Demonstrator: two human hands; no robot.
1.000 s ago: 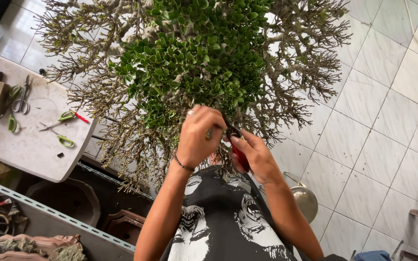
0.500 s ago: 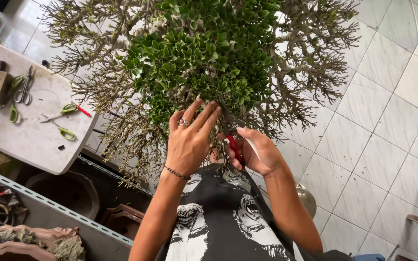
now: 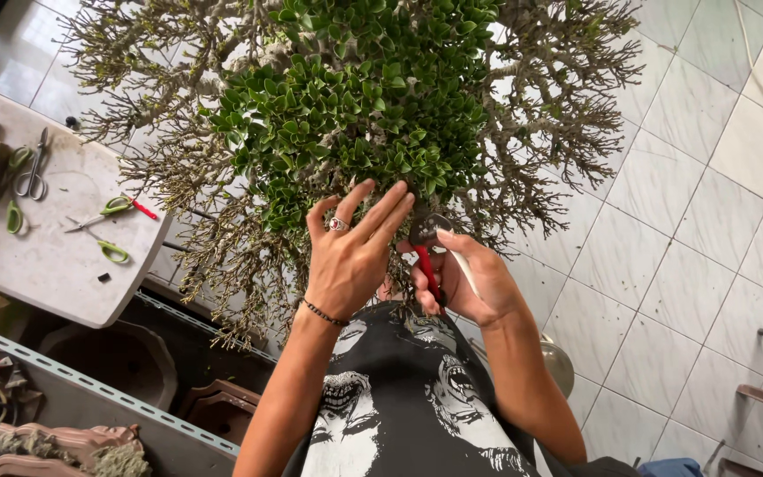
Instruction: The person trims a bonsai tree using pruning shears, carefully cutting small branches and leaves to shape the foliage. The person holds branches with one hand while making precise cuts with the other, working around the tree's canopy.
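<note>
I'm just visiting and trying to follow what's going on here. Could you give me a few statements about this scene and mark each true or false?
1. The right hand holds red-handled shears. True.
2. The left hand is clenched in a fist. False: its fingers are spread open against the leafy shrub.
3. The left hand wears a ring. True.
4. The white table holds only a hammer. False: scissors and green-handled tools lie there.

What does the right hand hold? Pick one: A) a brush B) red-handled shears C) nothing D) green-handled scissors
B: the right hand grips red-handled shears at the foot of the green foliage, while the green-handled scissors lie on the table.
</note>
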